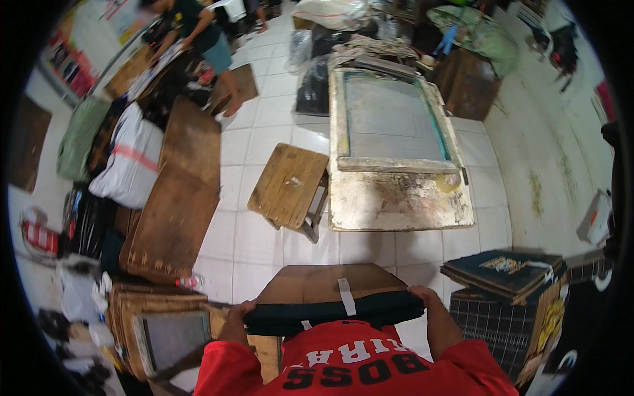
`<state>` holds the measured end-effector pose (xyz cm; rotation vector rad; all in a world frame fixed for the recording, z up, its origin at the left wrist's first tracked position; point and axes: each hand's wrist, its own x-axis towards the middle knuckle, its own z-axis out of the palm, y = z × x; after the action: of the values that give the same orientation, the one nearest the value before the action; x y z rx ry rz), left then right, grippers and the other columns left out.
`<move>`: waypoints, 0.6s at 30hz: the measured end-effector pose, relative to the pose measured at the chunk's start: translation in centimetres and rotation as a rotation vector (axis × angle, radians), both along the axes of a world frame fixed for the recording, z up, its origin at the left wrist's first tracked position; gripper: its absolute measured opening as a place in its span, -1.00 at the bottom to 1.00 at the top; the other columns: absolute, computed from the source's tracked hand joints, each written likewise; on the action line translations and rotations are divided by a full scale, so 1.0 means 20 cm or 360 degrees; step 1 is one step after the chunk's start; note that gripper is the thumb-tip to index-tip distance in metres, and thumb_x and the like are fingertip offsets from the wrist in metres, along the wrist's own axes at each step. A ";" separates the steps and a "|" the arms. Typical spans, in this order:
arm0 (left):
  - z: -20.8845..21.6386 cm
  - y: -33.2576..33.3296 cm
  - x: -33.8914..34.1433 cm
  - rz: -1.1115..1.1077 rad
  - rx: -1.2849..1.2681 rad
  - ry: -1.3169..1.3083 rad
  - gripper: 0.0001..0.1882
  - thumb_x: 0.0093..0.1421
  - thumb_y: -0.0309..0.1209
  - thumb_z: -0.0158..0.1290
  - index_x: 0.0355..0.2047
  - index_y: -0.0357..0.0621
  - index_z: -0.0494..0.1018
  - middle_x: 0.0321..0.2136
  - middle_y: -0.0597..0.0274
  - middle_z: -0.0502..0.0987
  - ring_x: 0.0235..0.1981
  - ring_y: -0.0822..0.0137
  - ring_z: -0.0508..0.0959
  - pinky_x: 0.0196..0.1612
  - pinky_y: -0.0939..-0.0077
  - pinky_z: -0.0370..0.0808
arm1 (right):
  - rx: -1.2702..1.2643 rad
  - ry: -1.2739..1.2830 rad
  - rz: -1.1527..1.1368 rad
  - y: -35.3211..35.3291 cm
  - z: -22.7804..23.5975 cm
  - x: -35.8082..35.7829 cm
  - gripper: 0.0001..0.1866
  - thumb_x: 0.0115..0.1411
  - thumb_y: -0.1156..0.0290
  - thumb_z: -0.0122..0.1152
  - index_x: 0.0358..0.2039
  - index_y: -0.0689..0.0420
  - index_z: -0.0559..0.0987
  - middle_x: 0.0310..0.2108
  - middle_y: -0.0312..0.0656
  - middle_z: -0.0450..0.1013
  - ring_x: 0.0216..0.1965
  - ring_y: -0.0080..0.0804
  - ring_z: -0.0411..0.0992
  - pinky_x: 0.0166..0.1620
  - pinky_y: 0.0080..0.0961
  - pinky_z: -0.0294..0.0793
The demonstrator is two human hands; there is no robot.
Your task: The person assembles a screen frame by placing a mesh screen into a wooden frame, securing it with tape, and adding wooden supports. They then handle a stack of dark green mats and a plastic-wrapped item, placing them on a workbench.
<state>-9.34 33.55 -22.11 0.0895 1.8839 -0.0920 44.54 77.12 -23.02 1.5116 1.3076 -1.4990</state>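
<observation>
Close against my red shirt, both of my hands carry a brown board point(310, 282) with dark cloth point(287, 315) wrapped or layered along its near edge. A white strip point(346, 297) lies across the board and cloth. My left hand point(243, 313) grips the left end, and my right hand point(421, 295) grips the right end. The fingers are partly hidden behind the load. To the right of my right hand, more boards with dark printed cloth point(492, 269) lie stacked on a dark gridded box point(485, 323).
Ahead stands a stained white table point(396, 204) bearing a framed mesh screen point(396, 125). A wooden stool point(290, 181) is left of it. Brown boards point(175, 211) and a white sack point(132, 162) line the left. Another person point(198, 39) bends at the far left.
</observation>
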 end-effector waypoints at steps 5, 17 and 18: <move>-0.01 0.29 -0.51 -0.0445 0.0175 -0.0064 -0.29 0.39 0.08 -0.35 0.16 -0.28 0.42 0.07 -0.11 0.54 -0.02 0.03 0.60 0.08 0.07 0.47 | 0.0165 -0.0195 -0.0116 -0.24 -0.11 -0.12 -0.48 0.35 -0.03 -0.04 0.03 0.16 0.50 0.02 -0.03 0.48 -0.01 -0.06 0.50 -0.05 0.02 0.53; -0.25 0.26 -1.79 -0.1275 0.0429 -0.0301 -0.55 0.36 -0.20 -0.26 0.15 -0.09 0.36 0.02 -0.22 0.54 0.01 -0.07 0.59 0.02 0.02 0.55 | 0.0300 -0.0022 -0.0804 -1.17 0.04 -1.00 -0.62 0.36 0.12 0.03 -0.04 0.16 0.55 -0.13 -0.07 0.54 -0.21 -0.17 0.55 -0.22 -0.08 0.57; -0.20 0.26 -1.88 -0.1292 0.0388 -0.0288 -0.56 0.33 -0.28 -0.26 0.17 -0.08 0.33 0.01 -0.27 0.54 0.06 -0.14 0.56 0.05 -0.03 0.53 | 0.0373 0.0010 -0.0839 -1.22 0.07 -1.14 -0.59 0.37 0.08 0.01 -0.03 0.16 0.53 -0.12 -0.07 0.54 -0.20 -0.17 0.54 -0.22 -0.07 0.57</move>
<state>-47.03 38.83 -26.13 0.9929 1.5676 -0.3912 21.70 52.71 -21.62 2.1272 1.1723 -1.7042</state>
